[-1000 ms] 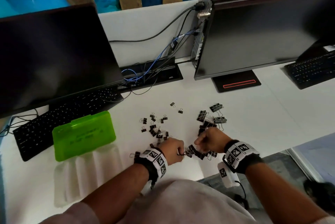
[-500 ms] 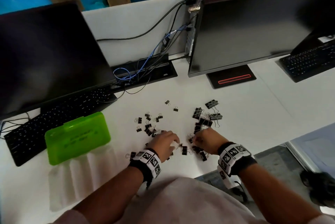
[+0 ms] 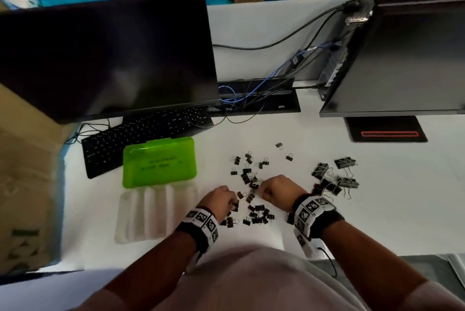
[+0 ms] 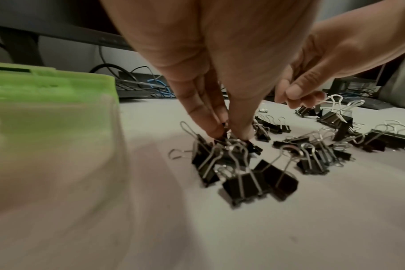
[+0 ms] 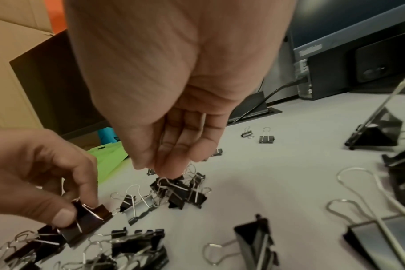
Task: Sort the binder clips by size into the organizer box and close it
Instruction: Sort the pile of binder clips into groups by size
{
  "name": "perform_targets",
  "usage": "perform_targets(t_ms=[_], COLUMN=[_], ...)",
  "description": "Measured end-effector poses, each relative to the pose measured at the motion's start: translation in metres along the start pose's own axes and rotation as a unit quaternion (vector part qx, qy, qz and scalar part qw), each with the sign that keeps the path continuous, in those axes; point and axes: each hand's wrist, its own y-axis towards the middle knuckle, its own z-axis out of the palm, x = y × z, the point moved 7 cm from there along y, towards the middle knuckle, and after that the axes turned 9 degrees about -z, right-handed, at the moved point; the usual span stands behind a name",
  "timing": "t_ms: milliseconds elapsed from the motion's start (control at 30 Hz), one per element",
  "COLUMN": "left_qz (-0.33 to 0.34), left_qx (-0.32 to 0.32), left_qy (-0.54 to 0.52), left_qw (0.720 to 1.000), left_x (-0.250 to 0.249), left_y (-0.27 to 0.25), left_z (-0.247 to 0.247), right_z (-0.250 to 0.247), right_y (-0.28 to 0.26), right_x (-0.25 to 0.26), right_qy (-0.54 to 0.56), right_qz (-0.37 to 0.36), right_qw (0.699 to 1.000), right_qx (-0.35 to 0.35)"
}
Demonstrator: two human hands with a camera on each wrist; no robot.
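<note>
Black binder clips lie loose on the white desk in three groups: small ones (image 3: 251, 172), medium ones (image 3: 258, 215) near me, large ones (image 3: 334, 177) at the right. My left hand (image 3: 235, 203) pinches a medium clip (image 5: 88, 219) between thumb and fingers, low over the near pile (image 4: 240, 175). My right hand (image 3: 261, 191) reaches down with curled fingers and pinches the wire handle of a small clip (image 5: 173, 180) in a tangled cluster. The organizer box stands open at the left, with its green lid (image 3: 158, 162) behind the clear ribbed tray (image 3: 156, 212).
A keyboard (image 3: 141, 134) and a dark monitor (image 3: 105, 59) stand behind the box. A cable tray (image 3: 259, 101) sits at the back centre, and a second monitor (image 3: 402, 59) with its base (image 3: 385, 129) at the right. The desk's front edge runs just below my wrists.
My hands, close together over the middle pile before, have drawn apart: the left toward the near pile, the right up to the small clips. The head view has swung left.
</note>
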Motion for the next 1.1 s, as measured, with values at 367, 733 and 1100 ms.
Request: perform_targets(t_ms=[367, 733, 1100], left_qz=[-0.005, -0.018, -0.024], left_qx=[-0.050, -0.074, -0.065], left_qy=[-0.091, -0.191, -0.184], left_qw=[0.995, 0.979, 0.980], left_x=[0.021, 0.035, 0.046], left_y=[-0.005, -0.006, -0.008], left_z=[-0.016, -0.033, -0.035], right_z=[-0.016, 0.002, -0.018], right_y=[0.039, 0.071, 0.040], right_x=[-0.012, 0.009, 0.007], right_qy=[-0.059, -0.039, 0.199], right_qz=[0.048, -0.006, -0.018], right_qw=[0.995, 0.999, 0.977], right_qx=[-0.060, -0.003, -0.078])
